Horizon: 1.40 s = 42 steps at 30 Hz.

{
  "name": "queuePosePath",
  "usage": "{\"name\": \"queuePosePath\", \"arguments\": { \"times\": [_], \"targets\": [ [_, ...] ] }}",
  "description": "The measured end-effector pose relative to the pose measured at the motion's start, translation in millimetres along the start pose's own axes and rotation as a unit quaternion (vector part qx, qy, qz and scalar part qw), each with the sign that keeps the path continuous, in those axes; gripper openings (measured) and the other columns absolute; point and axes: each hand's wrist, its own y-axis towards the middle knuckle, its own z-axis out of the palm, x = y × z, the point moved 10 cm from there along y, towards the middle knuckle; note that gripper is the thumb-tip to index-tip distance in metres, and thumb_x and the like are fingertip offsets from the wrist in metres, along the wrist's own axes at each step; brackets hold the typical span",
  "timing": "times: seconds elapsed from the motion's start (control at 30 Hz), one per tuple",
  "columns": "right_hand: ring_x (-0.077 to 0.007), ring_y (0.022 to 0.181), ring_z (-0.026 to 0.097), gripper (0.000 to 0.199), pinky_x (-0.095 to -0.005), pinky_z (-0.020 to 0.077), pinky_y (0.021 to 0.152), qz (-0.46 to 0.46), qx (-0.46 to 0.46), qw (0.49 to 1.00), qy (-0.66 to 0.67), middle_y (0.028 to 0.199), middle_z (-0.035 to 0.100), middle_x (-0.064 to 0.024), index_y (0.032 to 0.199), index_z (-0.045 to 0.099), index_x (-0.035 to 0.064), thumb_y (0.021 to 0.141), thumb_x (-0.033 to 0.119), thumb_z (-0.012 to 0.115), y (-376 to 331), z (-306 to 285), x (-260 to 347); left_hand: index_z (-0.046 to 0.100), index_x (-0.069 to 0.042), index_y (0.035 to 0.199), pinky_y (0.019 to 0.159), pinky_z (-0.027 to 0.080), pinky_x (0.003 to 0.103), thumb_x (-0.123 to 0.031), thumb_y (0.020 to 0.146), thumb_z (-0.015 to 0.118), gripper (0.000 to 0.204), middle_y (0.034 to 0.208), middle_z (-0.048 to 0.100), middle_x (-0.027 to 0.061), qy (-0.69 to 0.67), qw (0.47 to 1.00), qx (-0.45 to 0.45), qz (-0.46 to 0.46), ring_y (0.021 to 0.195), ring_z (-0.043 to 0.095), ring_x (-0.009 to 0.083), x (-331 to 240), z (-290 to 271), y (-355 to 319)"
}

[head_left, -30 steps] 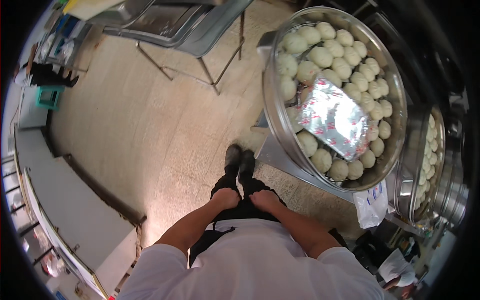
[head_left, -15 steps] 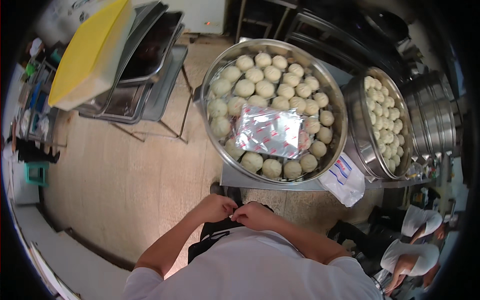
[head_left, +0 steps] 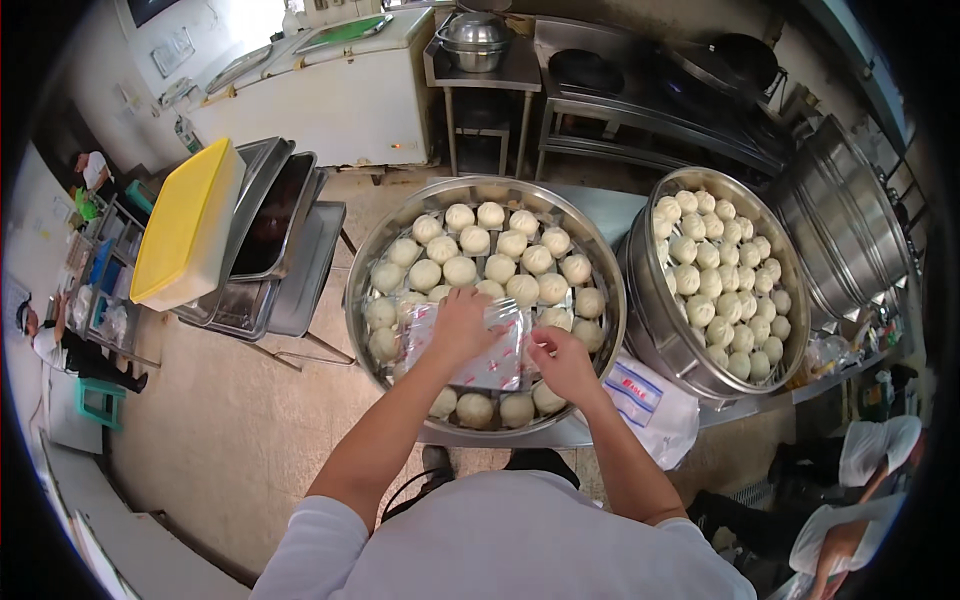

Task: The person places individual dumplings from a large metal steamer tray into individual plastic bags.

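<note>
From my end, the left hand (head_left: 460,320) lies loosely over the silver rectangular foil packet (head_left: 495,365) atop pale round buns (head_left: 474,240) in a round steel steamer (head_left: 593,237), right hand (head_left: 565,362) curled beside it — I can't tell if either grips — and leaning hard could squash them.

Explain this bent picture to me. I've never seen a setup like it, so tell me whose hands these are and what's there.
No machine here: these are a person's two bare hands. A fisheye camera worn on that person's head looks down, so straight edges bend. On the metal table stands a large round metal pan of pale buns, with a second bun-filled pan to its right. The left hand lies over a silver packet on top of the buns; the right hand, fingers curled, is at the packet's right edge. Whether either has a firm grip isn't clear.
</note>
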Motion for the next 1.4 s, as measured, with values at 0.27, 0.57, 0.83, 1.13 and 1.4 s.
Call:
{"name": "queuePosePath", "arguments": {
  "times": [0.27,0.57,0.83,1.13,1.4],
  "targets": [
    [-0.0218,0.084,0.070,0.034,-0.0344,0.0554,0.075,-0.090,-0.024,0.993,0.077,0.098,0.074,-0.0156,0.114,0.069,-0.0041,0.088,0.017,0.075,66.9,-40.5,-0.8,0.075,-0.002,0.099,0.083,0.054,0.044,-0.007,0.086,0.071,0.015,0.095,0.074,0.0153,-0.124,0.984,0.044,-0.118,0.092,0.067,0.0359,-15.8,-2.7,22.6],
    [-0.0096,0.063,0.058,0.012,-0.0282,0.0466,0.057,0.049,0.079,0.981,0.170,0.073,0.067,-0.0040,0.090,0.068,-0.0023,0.092,0.010,0.069,70.8,-33.0,5.7,0.071,0.000,0.114,0.083,0.053,0.033,-0.012,0.097,0.070,0.021,0.095,0.074,0.0092,-0.321,0.938,-0.020,-0.132,0.086,0.066,0.0170,-20.0,-24.9,34.2],
    [-0.0096,0.070,0.061,0.011,-0.0268,0.0518,0.062,0.041,0.037,0.912,0.406,0.080,0.066,-0.0023,0.091,0.063,0.0027,0.097,0.009,0.069,38.9,4.9,45.0,0.062,-0.003,0.094,0.059,0.046,0.023,-0.005,0.094,0.073,0.012,0.081,0.062,-0.0027,-0.438,0.884,0.049,-0.154,0.071,0.059,0.0045,-47.4,-25.8,-11.2],
    [-0.0117,0.076,0.064,0.013,-0.0263,0.0527,0.069,0.027,0.038,0.939,0.342,0.088,0.069,-0.0044,0.107,0.069,-0.0021,0.096,0.003,0.065,24.0,45.2,89.1,0.064,-0.002,0.097,0.063,0.054,0.026,0.000,0.096,0.067,0.004,0.087,0.070,0.0040,-0.588,0.767,0.036,-0.256,0.073,0.064,0.0103,15.9,-37.8,-33.1],
    [-0.0154,0.083,0.067,0.022,-0.0287,0.0540,0.074,0.066,0.052,0.974,0.208,0.093,0.071,-0.0095,0.112,0.070,-0.0037,0.091,0.004,0.068,50.6,15.7,89.6,0.064,-0.001,0.089,0.060,0.053,0.028,-0.003,0.084,0.076,0.013,0.074,0.066,0.0031,-0.225,0.959,-0.082,-0.153,0.069,0.063,0.0124,78.9,-123.8,-19.6]
  ]
}}
